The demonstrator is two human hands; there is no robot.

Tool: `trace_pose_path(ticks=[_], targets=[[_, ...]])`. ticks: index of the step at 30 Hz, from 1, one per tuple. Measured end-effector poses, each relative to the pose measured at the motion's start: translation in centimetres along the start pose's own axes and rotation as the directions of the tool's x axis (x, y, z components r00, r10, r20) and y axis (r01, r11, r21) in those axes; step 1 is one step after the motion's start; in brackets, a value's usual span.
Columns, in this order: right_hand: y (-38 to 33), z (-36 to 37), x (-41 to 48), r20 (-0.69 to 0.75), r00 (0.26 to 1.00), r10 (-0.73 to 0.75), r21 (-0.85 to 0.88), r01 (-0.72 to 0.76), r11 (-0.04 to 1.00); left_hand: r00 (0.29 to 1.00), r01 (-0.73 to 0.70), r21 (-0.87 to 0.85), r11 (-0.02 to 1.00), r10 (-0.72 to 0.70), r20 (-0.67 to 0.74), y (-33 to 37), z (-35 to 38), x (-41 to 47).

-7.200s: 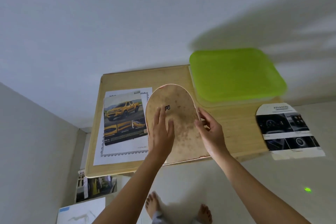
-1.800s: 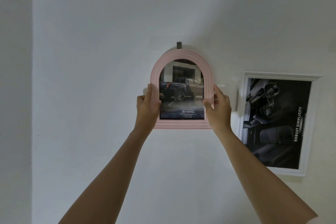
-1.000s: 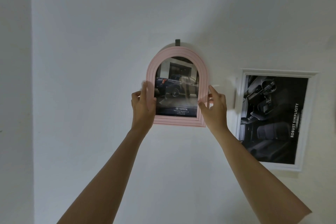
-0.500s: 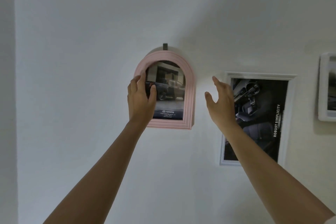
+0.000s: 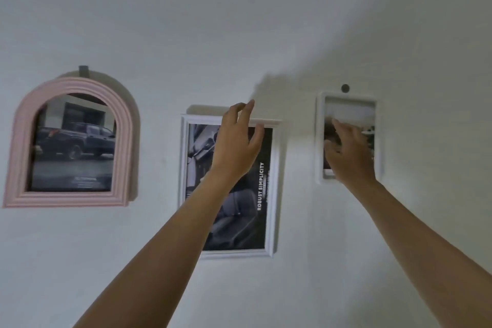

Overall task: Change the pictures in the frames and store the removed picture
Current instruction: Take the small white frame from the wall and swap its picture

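Both hands: off the pink arched frame (image 5: pixel 21 146) since half a second ago and swung rightward; the view has panned with them, so that frame now sits at the left of the picture.
Pink arched frame: hangs on its own from a grey hook (image 5: pixel 83 71), with a dark pickup picture (image 5: pixel 74 144) inside.
Left hand (image 5: pixel 234 146): fingers loosely spread, holding nothing, in front of the top edge of the middle white frame (image 5: pixel 272 194).
Right hand (image 5: pixel 348 157): fingers open, stretched over the small white frame (image 5: pixel 346 95) at upper right; blurred, so contact is uncertain.
Small white frame: on the wall under a round peg (image 5: pixel 345 88), its picture mostly hidden.
Progress: the arched frame looks refilled and rehung; the small frame seems next and is not yet lifted; where removed pictures are stored is out of view.
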State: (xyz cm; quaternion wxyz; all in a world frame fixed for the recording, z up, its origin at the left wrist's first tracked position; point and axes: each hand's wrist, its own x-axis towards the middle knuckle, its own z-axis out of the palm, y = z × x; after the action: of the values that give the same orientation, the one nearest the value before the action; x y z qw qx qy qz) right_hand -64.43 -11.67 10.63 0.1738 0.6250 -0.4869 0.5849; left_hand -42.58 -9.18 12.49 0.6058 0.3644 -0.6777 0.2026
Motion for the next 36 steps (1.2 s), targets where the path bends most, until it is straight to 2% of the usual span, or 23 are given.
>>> trace_pose_path(ticks=[5,10,14,19,24,27,30,33,36], targets=[[9.5,-2.1,2.1,0.000,1.000,0.016,0.000,-0.016,1.000,0.996,0.036,-0.020,0.999,-0.034,0.077,5.5,10.3,-0.2],[15.2,-1.8,2.8,0.037,0.997,0.066,0.080,-0.068,0.994,0.987,0.127,-0.026,0.992,-0.123,0.105,6.8,16.5,-1.5],[16.3,-0.6,3.0,0.061,0.995,0.077,0.230,-0.090,0.969,0.969,0.244,-0.121,0.962,-0.239,0.061,7.0,18.7,-1.8],[16.5,0.7,3.1,0.015,0.995,0.094,0.295,-0.095,0.951,0.936,0.351,-0.328,0.877,-0.336,0.101,8.1,19.1,-1.4],[16.1,0.2,2.2,-0.067,0.994,0.089,0.374,-0.058,0.926,0.945,0.318,-0.408,0.856,-0.322,0.061,8.7,18.4,-2.0],[15.7,-0.7,0.8,-0.072,0.992,0.101,0.490,-0.053,0.870,0.936,0.334,-0.456,0.825,-0.349,0.054,8.5,17.5,-3.4],[14.8,-1.4,-2.4,0.039,0.995,0.091,0.652,-0.094,0.752,0.918,0.377,-0.503,0.778,-0.386,0.091,8.1,15.3,-6.6],[12.7,-1.6,-7.8,0.168,0.979,0.111,0.763,-0.201,0.615,0.856,0.499,-0.506,0.704,-0.492,0.159,7.7,12.5,-11.1],[10.0,-1.8,-14.3,0.240,0.951,0.192,0.770,-0.308,0.559,0.773,0.621,-0.442,0.647,-0.598,0.211,6.8,9.6,-17.0]])
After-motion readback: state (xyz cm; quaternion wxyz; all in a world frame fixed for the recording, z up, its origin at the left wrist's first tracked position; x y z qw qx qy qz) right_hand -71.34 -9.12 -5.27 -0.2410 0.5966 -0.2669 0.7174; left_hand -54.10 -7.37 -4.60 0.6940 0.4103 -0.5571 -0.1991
